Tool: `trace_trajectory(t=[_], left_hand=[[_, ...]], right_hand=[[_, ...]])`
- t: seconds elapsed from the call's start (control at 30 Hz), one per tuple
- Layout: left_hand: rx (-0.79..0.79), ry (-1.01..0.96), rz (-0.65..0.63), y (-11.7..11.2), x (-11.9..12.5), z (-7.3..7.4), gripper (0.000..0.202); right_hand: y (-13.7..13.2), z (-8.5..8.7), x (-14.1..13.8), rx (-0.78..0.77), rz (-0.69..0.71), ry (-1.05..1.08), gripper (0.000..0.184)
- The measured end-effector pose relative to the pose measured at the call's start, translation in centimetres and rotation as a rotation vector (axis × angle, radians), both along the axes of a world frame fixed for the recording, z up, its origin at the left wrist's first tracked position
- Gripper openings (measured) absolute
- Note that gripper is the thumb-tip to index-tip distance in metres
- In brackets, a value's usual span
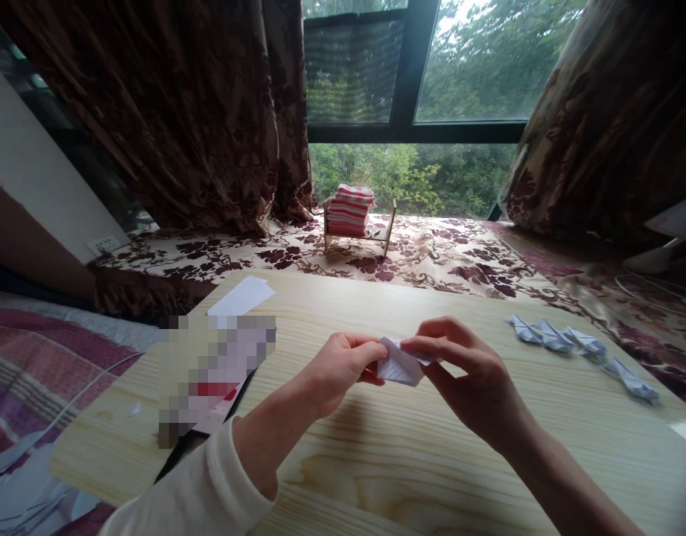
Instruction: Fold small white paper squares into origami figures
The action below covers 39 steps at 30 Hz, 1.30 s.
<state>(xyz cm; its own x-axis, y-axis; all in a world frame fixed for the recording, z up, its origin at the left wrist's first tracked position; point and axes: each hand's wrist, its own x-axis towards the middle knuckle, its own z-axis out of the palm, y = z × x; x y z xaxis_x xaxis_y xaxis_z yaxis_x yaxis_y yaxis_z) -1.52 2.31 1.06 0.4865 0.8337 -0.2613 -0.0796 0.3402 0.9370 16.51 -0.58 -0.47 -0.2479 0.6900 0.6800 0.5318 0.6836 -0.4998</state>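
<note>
A small piece of folded white paper (399, 366) with faint print is held between my two hands above the wooden table (331, 476). My left hand (343, 368) pinches its left edge between thumb and fingers. On the other side, my right hand (465, 365) grips the upper right part, thumb below and fingers on top. The paper shows a triangular flap facing me; its far side is hidden. To the right, several folded paper figures (556, 336) lie in a slanting row on the tabletop.
White paper sheets (242, 296) lie at the table's far left, above a partly blurred tablet-like object (247, 350). A white cable (91, 383) runs off the left edge. Beyond the table, a small wooden rack (388, 229) holds striped folded cloths (350, 211). A lamp (675, 223) stands right.
</note>
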Motion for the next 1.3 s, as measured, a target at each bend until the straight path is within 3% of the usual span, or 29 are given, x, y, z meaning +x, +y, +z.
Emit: trace_trajectory(t=[0.37, 0.97, 1.3], left_hand=[[0.016, -0.051, -0.012, -0.09, -0.07, 0.2, 0.019], [-0.004, -0.12, 0.025, -0.16, -0.05, 0.41, 0.017], [-0.039, -0.159, 0.071, -0.13, 0.13, 0.1, 0.034]], right_hand=[[0.06, 0.39, 0.03, 0.042, -0.017, -0.099, 0.028], [-0.16, 0.68, -0.19, 0.067, -0.002, -0.083, 0.034], [-0.25, 0.78, -0.28, 0.093, -0.013, -0.11, 0.036]])
